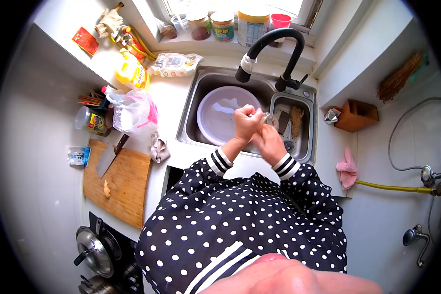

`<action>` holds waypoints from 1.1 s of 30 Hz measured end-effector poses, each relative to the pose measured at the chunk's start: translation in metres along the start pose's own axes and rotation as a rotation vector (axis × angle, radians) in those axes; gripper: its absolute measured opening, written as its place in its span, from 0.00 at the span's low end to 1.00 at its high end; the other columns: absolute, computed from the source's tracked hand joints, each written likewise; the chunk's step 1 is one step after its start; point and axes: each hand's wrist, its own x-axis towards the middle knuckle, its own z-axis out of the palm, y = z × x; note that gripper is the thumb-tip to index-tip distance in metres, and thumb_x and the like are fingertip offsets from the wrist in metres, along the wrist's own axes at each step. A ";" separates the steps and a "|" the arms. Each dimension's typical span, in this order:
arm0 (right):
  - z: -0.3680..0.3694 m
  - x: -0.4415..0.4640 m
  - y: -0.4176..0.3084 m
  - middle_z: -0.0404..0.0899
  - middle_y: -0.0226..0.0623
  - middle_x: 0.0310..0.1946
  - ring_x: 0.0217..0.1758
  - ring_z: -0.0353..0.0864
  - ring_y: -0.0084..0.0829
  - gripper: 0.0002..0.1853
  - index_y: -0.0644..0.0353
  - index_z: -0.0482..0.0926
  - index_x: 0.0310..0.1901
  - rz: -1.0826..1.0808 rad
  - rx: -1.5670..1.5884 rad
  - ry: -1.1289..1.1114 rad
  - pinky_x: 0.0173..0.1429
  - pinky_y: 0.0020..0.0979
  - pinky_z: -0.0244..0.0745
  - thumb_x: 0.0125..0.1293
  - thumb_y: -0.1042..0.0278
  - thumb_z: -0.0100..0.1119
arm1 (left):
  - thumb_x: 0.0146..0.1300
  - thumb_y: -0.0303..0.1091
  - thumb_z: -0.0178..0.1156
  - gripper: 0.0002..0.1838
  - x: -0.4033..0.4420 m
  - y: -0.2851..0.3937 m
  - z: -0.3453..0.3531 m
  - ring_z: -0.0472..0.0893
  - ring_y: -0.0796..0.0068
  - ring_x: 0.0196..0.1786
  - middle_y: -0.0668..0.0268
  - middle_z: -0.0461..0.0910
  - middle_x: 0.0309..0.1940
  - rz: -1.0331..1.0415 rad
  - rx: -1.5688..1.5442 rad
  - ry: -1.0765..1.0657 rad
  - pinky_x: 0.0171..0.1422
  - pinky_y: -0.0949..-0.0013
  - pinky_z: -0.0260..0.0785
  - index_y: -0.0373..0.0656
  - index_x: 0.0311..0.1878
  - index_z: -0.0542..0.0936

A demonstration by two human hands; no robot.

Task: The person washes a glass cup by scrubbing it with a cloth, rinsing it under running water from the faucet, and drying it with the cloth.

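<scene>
Head view: clear vessel (270, 120) at the hands (248, 122) juts rightward, axis unclear.

The right hand (270, 142) held a clear vessel (270, 119) against the left hand (246, 123); left of the fingers (266, 132) lay a lilac basin (214, 115), right a sink compartment (307, 132), beyond them a black faucet (297, 55).

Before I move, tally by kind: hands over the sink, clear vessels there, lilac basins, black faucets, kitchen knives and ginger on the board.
Hands: 2 (left hand, right hand)
Clear vessel: 1
Lilac basin: 1
Black faucet: 1
Kitchen knife: 1
Ginger piece: 1
Total: 7
</scene>
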 end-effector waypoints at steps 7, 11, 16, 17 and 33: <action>-0.008 -0.003 0.014 0.69 0.46 0.50 0.56 0.67 0.43 0.26 0.69 0.70 0.50 -0.253 -0.356 -0.307 0.60 0.36 0.64 0.50 0.63 0.62 | 0.48 0.26 0.56 0.14 0.006 -0.004 -0.014 0.58 0.90 0.19 0.80 0.60 0.13 -0.321 -0.086 -0.207 0.19 0.77 0.48 0.44 0.11 0.65; 0.005 0.008 0.018 0.72 0.47 0.46 0.48 0.74 0.38 0.23 0.68 0.69 0.50 0.105 0.402 -0.319 0.54 0.32 0.69 0.50 0.73 0.57 | 0.44 0.22 0.53 0.15 -0.002 -0.011 -0.016 0.56 0.88 0.18 0.77 0.59 0.09 -0.038 0.008 -0.078 0.19 0.75 0.48 0.39 0.08 0.61; -0.006 0.024 0.008 0.73 0.42 0.45 0.51 0.72 0.32 0.16 0.70 0.67 0.49 0.617 1.923 0.069 0.57 0.29 0.66 0.60 0.72 0.45 | 0.42 0.21 0.53 0.13 -0.001 0.007 -0.019 0.57 0.75 0.15 0.63 0.59 0.07 0.368 0.145 -0.102 0.21 0.69 0.52 0.36 0.09 0.62; 0.002 0.026 0.015 0.73 0.42 0.44 0.51 0.72 0.31 0.16 0.70 0.68 0.47 0.581 1.928 0.099 0.58 0.31 0.66 0.63 0.68 0.42 | 0.41 0.22 0.53 0.13 -0.002 0.010 -0.019 0.57 0.76 0.15 0.65 0.59 0.06 0.360 0.188 -0.110 0.21 0.70 0.51 0.37 0.08 0.62; 0.001 0.011 0.043 0.68 0.37 0.50 0.60 0.62 0.36 0.20 0.65 0.72 0.49 -0.750 -1.041 -0.178 0.65 0.28 0.59 0.54 0.68 0.53 | 0.44 0.25 0.55 0.14 0.024 0.011 -0.029 0.56 0.89 0.17 0.80 0.59 0.10 -0.281 0.071 -0.432 0.18 0.75 0.47 0.39 0.08 0.64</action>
